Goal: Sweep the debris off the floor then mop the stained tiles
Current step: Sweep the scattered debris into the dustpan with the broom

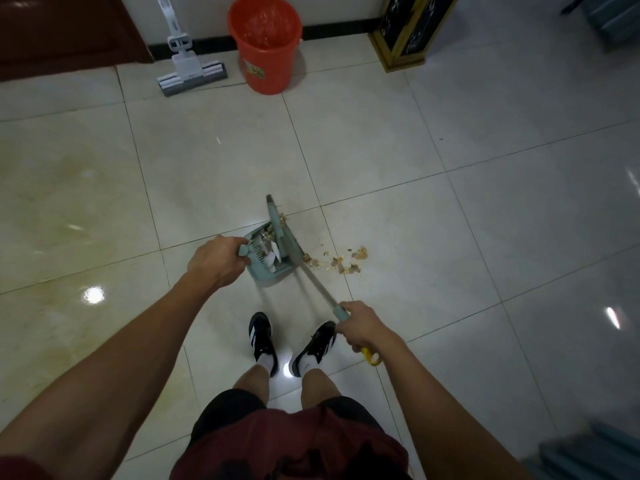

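Note:
My left hand [216, 260] grips the handle of a teal dustpan [268, 261] that stands on the pale tiles and holds scraps and paper. My right hand [362, 325] grips the teal and yellow end of the broom handle [318, 289]. The teal broom head [278, 225] lies at the dustpan's mouth. A scatter of brownish debris [343, 261] lies on the tile just right of the pan. A white sponge mop [188, 69] leans at the far wall. Yellowish stains [59, 202] cover the tiles on the left.
A red bucket [265, 46] stands beside the mop at the wall. A dark cabinet with a gold base [405, 39] is at the back right. My two feet in black shoes [263, 341] are just behind the dustpan. A blue object [588, 452] fills the lower right corner.

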The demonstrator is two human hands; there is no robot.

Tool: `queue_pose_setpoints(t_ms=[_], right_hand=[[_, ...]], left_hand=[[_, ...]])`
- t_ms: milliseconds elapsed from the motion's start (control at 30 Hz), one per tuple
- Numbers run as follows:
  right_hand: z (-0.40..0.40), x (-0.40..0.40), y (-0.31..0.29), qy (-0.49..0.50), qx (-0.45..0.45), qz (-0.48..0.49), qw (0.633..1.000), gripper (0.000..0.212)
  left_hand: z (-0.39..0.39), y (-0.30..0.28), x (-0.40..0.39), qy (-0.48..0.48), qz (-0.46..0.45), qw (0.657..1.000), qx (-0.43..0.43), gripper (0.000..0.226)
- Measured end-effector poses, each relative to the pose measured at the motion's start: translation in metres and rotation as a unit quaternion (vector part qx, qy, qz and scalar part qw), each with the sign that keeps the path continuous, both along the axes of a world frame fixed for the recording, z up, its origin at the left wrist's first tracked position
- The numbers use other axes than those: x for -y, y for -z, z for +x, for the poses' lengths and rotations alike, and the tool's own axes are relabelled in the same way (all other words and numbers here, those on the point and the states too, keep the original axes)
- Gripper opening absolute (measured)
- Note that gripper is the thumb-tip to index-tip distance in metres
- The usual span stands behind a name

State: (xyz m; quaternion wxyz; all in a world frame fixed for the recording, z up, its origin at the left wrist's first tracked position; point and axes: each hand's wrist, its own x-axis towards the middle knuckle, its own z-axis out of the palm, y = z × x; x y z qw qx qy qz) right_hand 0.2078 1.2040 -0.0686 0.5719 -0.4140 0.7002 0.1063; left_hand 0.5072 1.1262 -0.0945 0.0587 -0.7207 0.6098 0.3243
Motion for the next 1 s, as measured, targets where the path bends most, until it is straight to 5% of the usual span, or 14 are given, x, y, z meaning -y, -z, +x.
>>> queue_pose_setpoints(t_ms=[367,767,867,1000], right_hand=[[0.002,0.046,-0.031,0.148,0.057,-0.028,0.987,0.056],[0.09,0.099,0.052,0.309,0.151,0.008,0.939,0.044],[0.114,0.115,0.073,0.282,0.146,0.014,0.948,0.047],[0.124,0.114,0.094,0.086,0.049,-0.015,0.995,0.042]], left_hand=[[0.044,-0.022,-0.018,-0.041,0.012,0.999,0.009,0.022],[0.091,-0.01,-0.022,-0.089,0.047,0.995,0.007,0.006],[0.099,-0.007,-0.02,-0.089,0.05,0.995,0.003,0.006],[0.104,-0.005,-0.021,-0.085,0.052,0.995,0.0,0.006]])
